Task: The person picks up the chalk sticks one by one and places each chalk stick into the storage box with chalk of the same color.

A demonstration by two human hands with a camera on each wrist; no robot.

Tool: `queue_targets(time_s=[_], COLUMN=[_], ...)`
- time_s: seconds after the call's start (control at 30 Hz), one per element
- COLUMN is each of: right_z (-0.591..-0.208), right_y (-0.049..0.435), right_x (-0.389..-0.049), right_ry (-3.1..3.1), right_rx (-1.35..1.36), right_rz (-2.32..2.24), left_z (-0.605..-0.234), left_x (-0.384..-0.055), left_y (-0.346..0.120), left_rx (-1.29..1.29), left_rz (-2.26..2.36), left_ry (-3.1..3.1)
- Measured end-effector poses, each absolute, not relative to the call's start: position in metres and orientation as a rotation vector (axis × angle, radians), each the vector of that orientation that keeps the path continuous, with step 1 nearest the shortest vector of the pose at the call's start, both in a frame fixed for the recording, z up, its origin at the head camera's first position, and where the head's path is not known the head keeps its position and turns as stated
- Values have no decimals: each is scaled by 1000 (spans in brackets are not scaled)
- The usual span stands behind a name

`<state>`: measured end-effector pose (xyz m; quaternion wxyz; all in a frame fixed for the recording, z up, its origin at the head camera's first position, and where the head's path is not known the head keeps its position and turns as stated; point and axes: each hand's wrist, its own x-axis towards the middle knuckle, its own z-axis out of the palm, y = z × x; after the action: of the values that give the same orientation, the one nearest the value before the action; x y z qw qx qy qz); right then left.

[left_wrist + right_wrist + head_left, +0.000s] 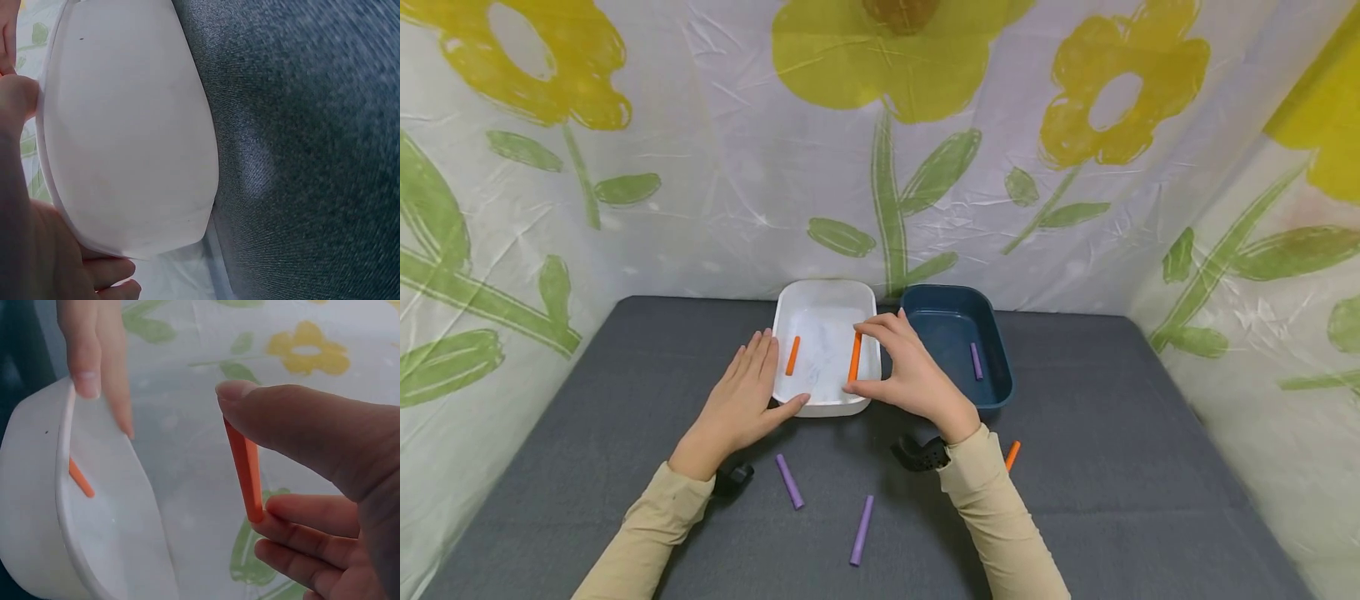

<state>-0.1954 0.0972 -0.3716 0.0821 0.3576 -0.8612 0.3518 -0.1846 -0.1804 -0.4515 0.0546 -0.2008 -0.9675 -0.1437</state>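
Note:
My right hand [917, 375] pinches a tapered orange stick [854, 357] by its two ends, thumb at the near end and fingertips at the far one. The stick is held over the right side of the white box [825, 410]; in the right wrist view its narrowing shape [245, 469] shows plainly. Straight fingers of my left hand [737, 400] lie along the box's left edge, with the thumb at its near rim. Another orange stick [792, 356] lies inside the white box. The box's outer wall [131, 131] fills much of the left wrist view.
A dark blue box [1003, 387] with one purple stick [976, 361] inside stands right of the white one. Nearer me on the grey cloth lie two purple sticks, one left [790, 482] and one central [862, 531]. An orange stick [1013, 455] is partly hidden by my right sleeve.

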Motion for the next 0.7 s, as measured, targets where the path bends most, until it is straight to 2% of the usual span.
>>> queue_targets(time_s=[0.7], right_z=[-394], right_y=[64], right_x=[-218], right_ry=[-2656], right_rx=[967], right_rz=[1127], left_z=[-452], left_x=[-185], left_y=[-181], left_rx=[-605], left_rz=[-450], left_ry=[-2971])
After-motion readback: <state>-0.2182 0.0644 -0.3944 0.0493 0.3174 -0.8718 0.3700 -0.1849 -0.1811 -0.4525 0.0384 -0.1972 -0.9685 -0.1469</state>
